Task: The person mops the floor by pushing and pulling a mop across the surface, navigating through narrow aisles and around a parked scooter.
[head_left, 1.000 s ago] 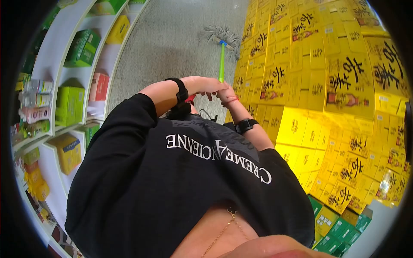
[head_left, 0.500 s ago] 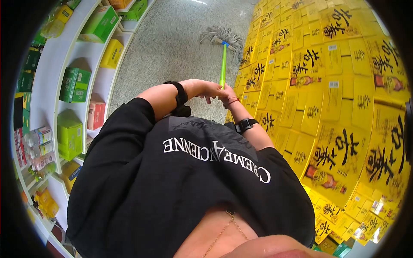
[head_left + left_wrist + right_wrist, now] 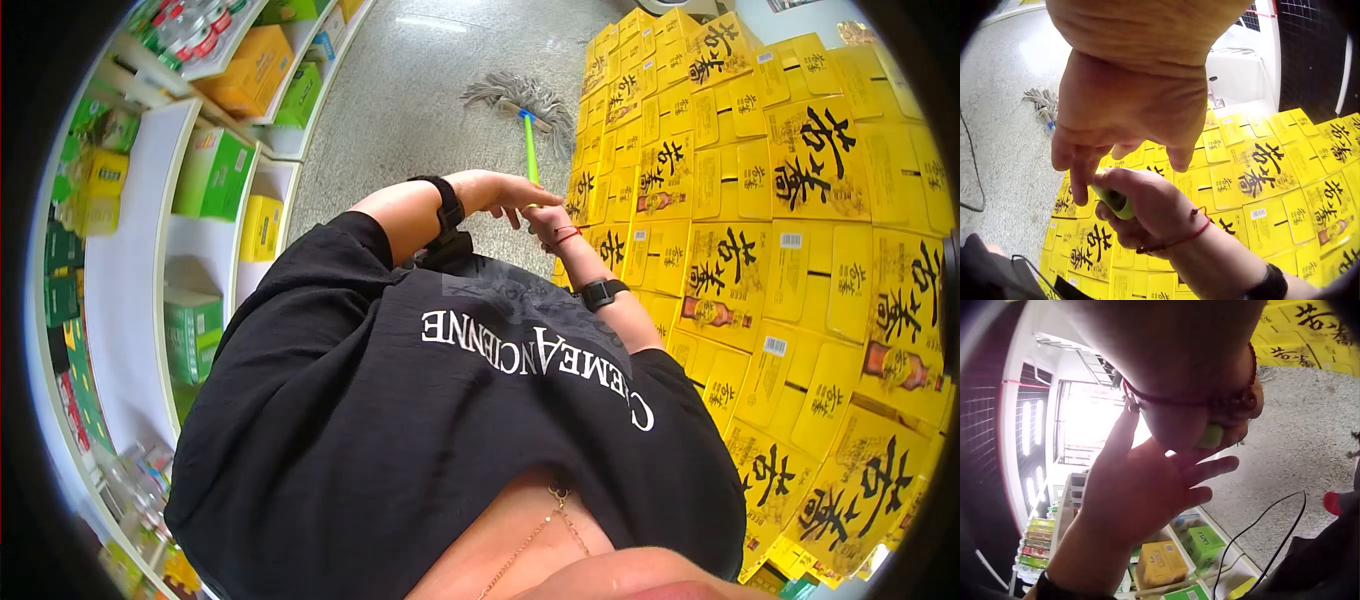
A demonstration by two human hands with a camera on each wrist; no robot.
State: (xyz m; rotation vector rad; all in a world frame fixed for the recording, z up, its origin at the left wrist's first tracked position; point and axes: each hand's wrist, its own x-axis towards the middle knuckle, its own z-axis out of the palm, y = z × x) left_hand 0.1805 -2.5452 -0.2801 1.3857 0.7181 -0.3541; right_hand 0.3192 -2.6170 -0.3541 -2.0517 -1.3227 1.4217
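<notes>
A mop with a grey string head [image 3: 520,95] and a green handle [image 3: 531,150] reaches forward over the floor. My right hand [image 3: 548,222], with a red cord bracelet at its wrist, curls round the top of the handle; its hollow green end [image 3: 1120,208] shows in the left wrist view. Above and beside it hangs my left hand [image 3: 497,190], palm down. In the left wrist view the left fingers [image 3: 1080,178] hang loosely, overlapping the right hand. The right wrist view shows the left hand [image 3: 1138,487] with fingers apart and fairly straight.
Stacked yellow cartons [image 3: 735,190] rise close on the right. White shelves [image 3: 140,260] with boxes and bottles run along the left. Speckled floor [image 3: 370,130] stretches between them. A black cable [image 3: 1272,503] loops by the body in the right wrist view.
Shelves and cartons have slid down the head view, as the body moves forward. The mop head stays ahead, slightly farther right. Both hands have shifted a little right in the view.
</notes>
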